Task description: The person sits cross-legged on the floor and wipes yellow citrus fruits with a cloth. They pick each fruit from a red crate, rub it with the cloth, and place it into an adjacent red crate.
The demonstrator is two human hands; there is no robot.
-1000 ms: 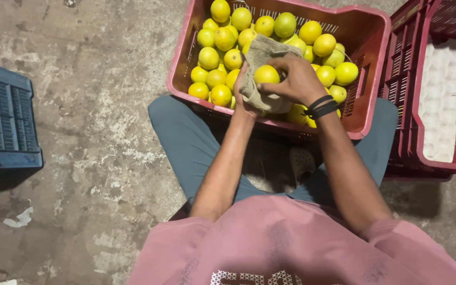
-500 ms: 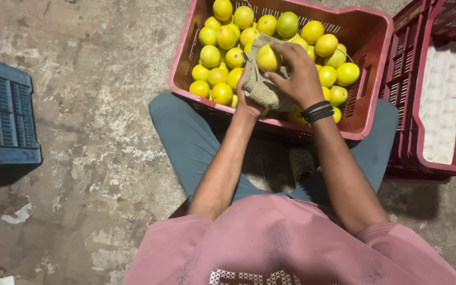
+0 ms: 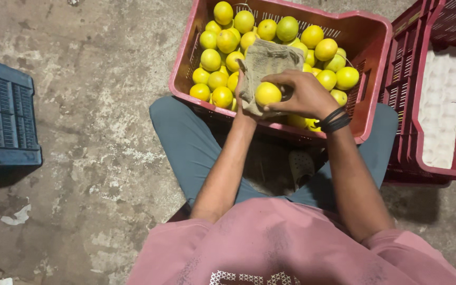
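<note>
Over the near rim of the red crate (image 3: 368, 113), the right hand (image 3: 304, 95) pinches a yellow fruit (image 3: 268, 93) against the cloth (image 3: 265, 66); the left hand (image 3: 240, 89), mostly hidden, seemingly grips that cloth from beneath.

Coarse matt burlap cloth (image 3: 266, 63); smooth, slightly glossy yellow fruit (image 3: 267, 93); red slotted plastic crate (image 3: 368, 79); blue plastic crate (image 3: 6, 121); rough stained concrete floor (image 3: 91, 132).

Three crates: two red crates (image 3: 376, 63) (image 3: 449, 105), one blue crate (image 3: 6, 121). One cloth (image 3: 265, 60). One yellow fruit (image 3: 267, 94) in hand; roughly two dozen more heaped behind.
</note>
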